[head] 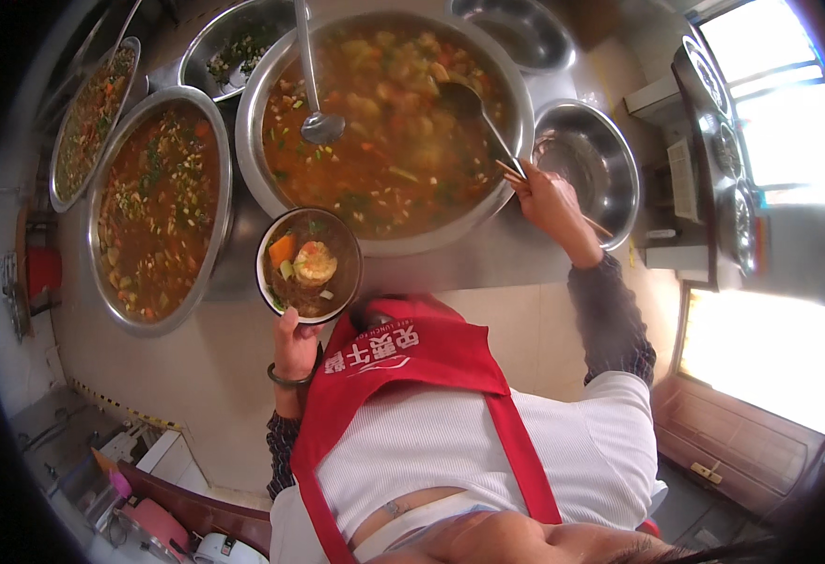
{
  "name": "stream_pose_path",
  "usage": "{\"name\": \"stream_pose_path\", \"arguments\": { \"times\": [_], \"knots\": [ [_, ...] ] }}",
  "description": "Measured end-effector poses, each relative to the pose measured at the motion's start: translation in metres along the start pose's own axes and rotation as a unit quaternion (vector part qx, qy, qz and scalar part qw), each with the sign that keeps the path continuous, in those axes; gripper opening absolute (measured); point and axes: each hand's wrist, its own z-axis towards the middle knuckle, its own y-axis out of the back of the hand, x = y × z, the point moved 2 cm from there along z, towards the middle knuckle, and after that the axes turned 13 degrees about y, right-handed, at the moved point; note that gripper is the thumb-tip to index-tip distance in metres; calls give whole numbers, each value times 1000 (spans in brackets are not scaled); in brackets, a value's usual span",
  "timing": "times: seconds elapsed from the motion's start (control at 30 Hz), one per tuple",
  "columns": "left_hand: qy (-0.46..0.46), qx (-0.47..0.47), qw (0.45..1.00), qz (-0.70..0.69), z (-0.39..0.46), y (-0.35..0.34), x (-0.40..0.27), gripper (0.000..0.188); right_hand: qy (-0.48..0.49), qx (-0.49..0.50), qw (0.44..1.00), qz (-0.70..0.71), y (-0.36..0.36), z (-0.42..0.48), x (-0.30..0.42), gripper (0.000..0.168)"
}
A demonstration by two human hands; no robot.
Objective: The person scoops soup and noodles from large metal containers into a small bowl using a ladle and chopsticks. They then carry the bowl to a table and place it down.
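My left hand (295,347) holds a dark-rimmed bowl (343,299) in front of the red apron (412,345). In the bowl are broth, an orange carrot piece (282,250) and a pale yellow, round food piece (314,263). My right hand (552,206) grips the handle of a ladle (499,132) together with wooden chopsticks (599,225). The ladle's head rests in the stew (384,169), at the right side of a large steel basin (252,151). A second ladle (323,128) leans into the same basin, its head in the stew.
To the left stand a steel basin of soup (214,271) and another filled basin (60,190). Behind is a basin with chopped greens (194,60). A steel bowl (613,141) sits under my right wrist, and another basin (518,53) stands at the back right. The steel table (412,271) carries them.
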Motion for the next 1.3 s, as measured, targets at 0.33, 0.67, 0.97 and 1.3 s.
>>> {"name": "stream_pose_path", "arguments": {
  "times": [0.33,0.67,0.97,1.3],
  "knots": [
    [2,-19,1000,15,6,-21,-1,45,53,-50,997,-37,-13,28,-17,36],
    [-14,-14,1000,-8,2,-16,14,47,16,59,980,190,27,-6,-15,31],
    [-19,-4,1000,-13,3,-26,10,49,-34,85,953,289,-14,10,-27,27],
    [-23,-28,999,-18,2,-21,15,53,-189,108,707,673,7,4,-25,23]
  ]
}}
